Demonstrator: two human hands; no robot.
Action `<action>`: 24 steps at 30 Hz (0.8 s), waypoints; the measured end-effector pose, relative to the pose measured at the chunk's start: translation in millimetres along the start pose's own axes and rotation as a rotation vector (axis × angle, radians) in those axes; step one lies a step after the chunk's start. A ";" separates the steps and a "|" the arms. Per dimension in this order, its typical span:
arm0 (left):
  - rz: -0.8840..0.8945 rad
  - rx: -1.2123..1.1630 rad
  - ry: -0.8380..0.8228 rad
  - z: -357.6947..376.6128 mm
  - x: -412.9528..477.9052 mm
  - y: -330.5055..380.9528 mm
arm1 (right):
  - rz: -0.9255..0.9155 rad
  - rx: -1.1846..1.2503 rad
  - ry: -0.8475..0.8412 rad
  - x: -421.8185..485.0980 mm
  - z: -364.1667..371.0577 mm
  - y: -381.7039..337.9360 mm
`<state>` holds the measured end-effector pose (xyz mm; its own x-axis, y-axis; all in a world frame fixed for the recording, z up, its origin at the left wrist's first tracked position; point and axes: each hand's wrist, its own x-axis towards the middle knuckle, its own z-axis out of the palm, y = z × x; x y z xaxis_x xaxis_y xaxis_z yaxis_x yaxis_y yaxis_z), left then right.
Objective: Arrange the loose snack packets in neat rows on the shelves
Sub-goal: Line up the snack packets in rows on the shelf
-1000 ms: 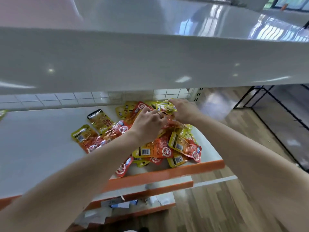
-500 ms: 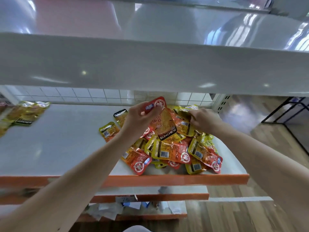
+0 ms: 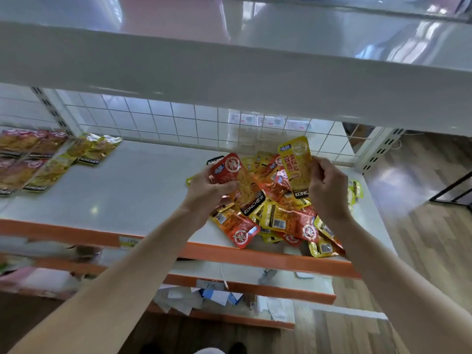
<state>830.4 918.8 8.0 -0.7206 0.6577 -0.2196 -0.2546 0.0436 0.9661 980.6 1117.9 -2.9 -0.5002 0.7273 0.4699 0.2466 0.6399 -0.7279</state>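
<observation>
A loose heap of red and yellow snack packets (image 3: 283,221) lies on the right part of the white shelf (image 3: 143,190). My left hand (image 3: 207,192) grips a red KONCHEW packet (image 3: 237,180) just above the heap's left side. My right hand (image 3: 328,187) holds a yellow packet (image 3: 296,159) upright over the heap's far right side. At the shelf's far left, packets lie flat in neat rows (image 3: 38,162).
A white upper shelf (image 3: 229,72) hangs low over the work area. A wire grid back panel (image 3: 158,121) closes the rear. The shelf has an orange front edge (image 3: 255,254), with lower shelves holding papers below. Wooden floor and a black metal rack (image 3: 452,190) lie to the right.
My right hand has lifted a yellow packet out of the heap and holds it upright. My left hand still holds the red packet. The view has shifted left, showing the arranged rows.
</observation>
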 end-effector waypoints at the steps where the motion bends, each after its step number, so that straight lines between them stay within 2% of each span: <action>1: 0.005 0.002 0.027 -9.7 -4.6 -0.7 | 0.074 0.092 -0.026 -6.8 9.0 -10.2; 6: 0.048 -0.016 0.127 -65.2 -29.4 3.0 | 0.304 0.461 -0.182 -42.0 53.6 -71.8; 10: 0.076 0.000 0.201 -118.9 -50.4 12.2 | 0.397 0.601 -0.303 -65.4 88.0 -125.6; 19: 0.090 0.028 0.327 -277.3 -92.0 25.2 | 0.575 0.814 -0.444 -117.0 191.8 -238.8; 24: 0.133 0.002 0.381 -360.9 -118.3 28.6 | 0.566 0.768 -0.452 -150.4 250.1 -287.0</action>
<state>675.6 570.9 12.5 -0.9347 0.3318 -0.1273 -0.1422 -0.0208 0.9896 777.5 762.8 10.4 -0.7784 0.6091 -0.1518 0.0278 -0.2082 -0.9777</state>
